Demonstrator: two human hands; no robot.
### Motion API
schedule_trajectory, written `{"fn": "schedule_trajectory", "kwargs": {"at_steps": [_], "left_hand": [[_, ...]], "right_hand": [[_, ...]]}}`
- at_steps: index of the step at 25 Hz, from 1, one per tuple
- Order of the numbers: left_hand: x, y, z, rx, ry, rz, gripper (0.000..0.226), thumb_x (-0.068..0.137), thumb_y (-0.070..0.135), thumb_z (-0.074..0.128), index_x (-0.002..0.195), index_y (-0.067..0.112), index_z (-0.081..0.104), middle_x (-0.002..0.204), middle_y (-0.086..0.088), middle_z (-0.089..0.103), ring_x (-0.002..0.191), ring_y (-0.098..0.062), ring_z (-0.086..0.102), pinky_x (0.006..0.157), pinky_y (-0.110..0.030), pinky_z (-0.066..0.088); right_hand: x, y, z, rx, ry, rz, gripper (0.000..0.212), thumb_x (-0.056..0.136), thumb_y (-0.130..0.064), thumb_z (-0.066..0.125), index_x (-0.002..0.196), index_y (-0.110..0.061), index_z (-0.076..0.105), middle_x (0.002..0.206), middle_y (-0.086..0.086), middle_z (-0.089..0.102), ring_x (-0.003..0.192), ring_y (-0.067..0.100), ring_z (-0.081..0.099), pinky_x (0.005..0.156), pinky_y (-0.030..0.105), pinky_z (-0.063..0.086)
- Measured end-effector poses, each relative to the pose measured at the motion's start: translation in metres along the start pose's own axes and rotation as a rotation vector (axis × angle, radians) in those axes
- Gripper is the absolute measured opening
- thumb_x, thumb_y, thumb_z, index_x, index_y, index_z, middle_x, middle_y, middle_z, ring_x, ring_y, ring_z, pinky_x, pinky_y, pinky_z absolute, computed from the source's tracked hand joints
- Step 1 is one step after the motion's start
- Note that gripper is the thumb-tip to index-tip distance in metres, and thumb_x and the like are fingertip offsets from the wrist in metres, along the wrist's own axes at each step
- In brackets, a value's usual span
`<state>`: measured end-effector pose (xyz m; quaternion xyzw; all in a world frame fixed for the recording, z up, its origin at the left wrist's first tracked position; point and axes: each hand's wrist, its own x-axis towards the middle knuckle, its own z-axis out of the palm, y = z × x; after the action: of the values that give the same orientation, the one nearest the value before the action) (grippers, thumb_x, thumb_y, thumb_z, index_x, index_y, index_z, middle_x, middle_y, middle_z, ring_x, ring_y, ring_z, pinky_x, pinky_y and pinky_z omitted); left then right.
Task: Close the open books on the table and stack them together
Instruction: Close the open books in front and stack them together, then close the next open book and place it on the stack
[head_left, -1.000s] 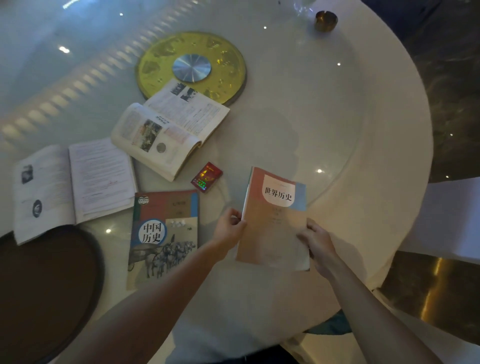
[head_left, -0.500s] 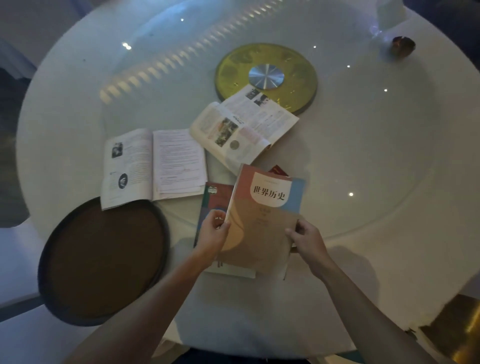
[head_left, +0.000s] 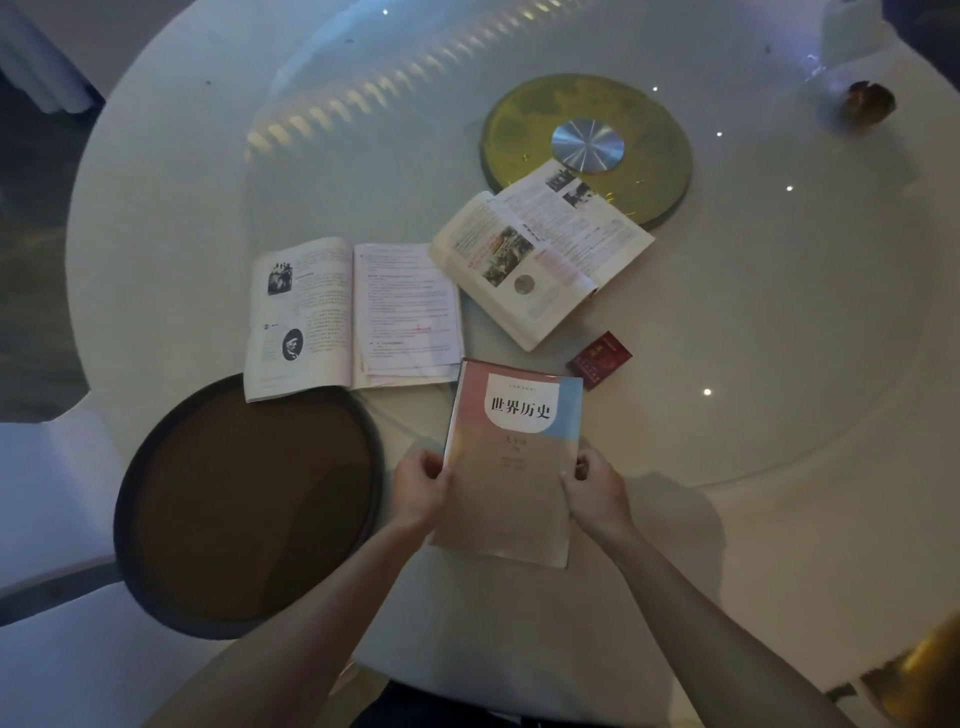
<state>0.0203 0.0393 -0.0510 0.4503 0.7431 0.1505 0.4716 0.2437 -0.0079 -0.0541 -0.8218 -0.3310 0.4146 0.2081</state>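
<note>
Both hands — left (head_left: 421, 480), right (head_left: 597, 486) | grip: clasping glossy closed book (head_left: 511, 457) | round table (head_left: 779, 312)

Closed pink-and-tan book (head_left: 511, 462) near table edge; two open books (head_left: 353, 312) (head_left: 540, 260) flat beyond it.

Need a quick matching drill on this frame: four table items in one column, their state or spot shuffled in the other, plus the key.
Items
1. closed pink-and-blue textbook
2. open black-and-white book
3. open colour-illustrated book
4. small red booklet

States
A. lies partly over the round gold disc
B. gripped at both sides by the left hand and right hand
C. lies closed, right of the pink-and-blue cover's top
D. near corner overlaps the dark round tray

Pairs: 1-B, 2-D, 3-A, 4-C
</note>
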Motion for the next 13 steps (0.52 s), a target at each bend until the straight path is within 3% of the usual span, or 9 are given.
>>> {"fn": "schedule_trajectory", "kwargs": {"at_steps": [3, 5, 8, 11, 13], "left_hand": [[0.004, 0.000, -0.002, 0.139, -0.011, 0.078, 0.018, 0.090, 0.014, 0.066, 0.107, 0.011, 0.071, 0.111, -0.009, 0.068, 0.100, -0.022, 0.065, 0.087, -0.036, 0.054], [0.005, 0.000, -0.003, 0.102, -0.020, 0.088, 0.028, 0.093, 0.016, 0.065, 0.120, 0.011, 0.067, 0.109, -0.008, 0.071, 0.095, -0.021, 0.068, 0.083, -0.037, 0.057], [0.008, 0.007, -0.004, 0.158, -0.040, 0.134, 0.024, 0.099, 0.021, 0.060, 0.114, 0.009, 0.074, 0.104, -0.008, 0.076, 0.084, -0.016, 0.066, 0.065, -0.023, 0.049], [0.016, 0.011, -0.012, 0.242, -0.082, 0.161, 0.025, 0.096, 0.019, 0.061, 0.114, 0.010, 0.076, 0.104, -0.009, 0.078, 0.086, -0.019, 0.070, 0.067, -0.023, 0.046], [0.027, 0.010, -0.026, 0.226, -0.107, 0.145, 0.028, 0.093, 0.022, 0.063, 0.115, 0.012, 0.076, 0.102, -0.008, 0.079, 0.091, -0.020, 0.075, 0.074, -0.028, 0.053]], "right_hand": [[0.004, 0.001, 0.004, -0.136, 0.059, -0.038, 0.022, 0.090, -0.010, 0.061, 0.073, -0.018, 0.049, 0.089, 0.009, 0.061, 0.070, 0.022, 0.053, 0.055, 0.034, 0.039], [0.005, 0.000, 0.007, -0.175, 0.073, -0.051, 0.023, 0.089, -0.008, 0.061, 0.074, -0.017, 0.046, 0.086, 0.007, 0.054, 0.070, 0.022, 0.048, 0.054, 0.033, 0.033], [0.006, -0.002, 0.009, -0.197, 0.075, 0.011, 0.016, 0.091, -0.010, 0.060, 0.082, -0.014, 0.048, 0.086, 0.006, 0.055, 0.070, 0.022, 0.049, 0.058, 0.037, 0.038], [0.004, -0.008, 0.011, -0.230, 0.073, 0.042, 0.004, 0.092, -0.013, 0.059, 0.096, -0.012, 0.057, 0.099, 0.009, 0.061, 0.079, 0.022, 0.058, 0.071, 0.041, 0.051], [0.003, -0.022, 0.014, -0.360, 0.159, -0.049, 0.031, 0.093, -0.016, 0.059, 0.123, -0.009, 0.060, 0.118, 0.012, 0.061, 0.104, 0.029, 0.061, 0.084, 0.043, 0.056]]}}
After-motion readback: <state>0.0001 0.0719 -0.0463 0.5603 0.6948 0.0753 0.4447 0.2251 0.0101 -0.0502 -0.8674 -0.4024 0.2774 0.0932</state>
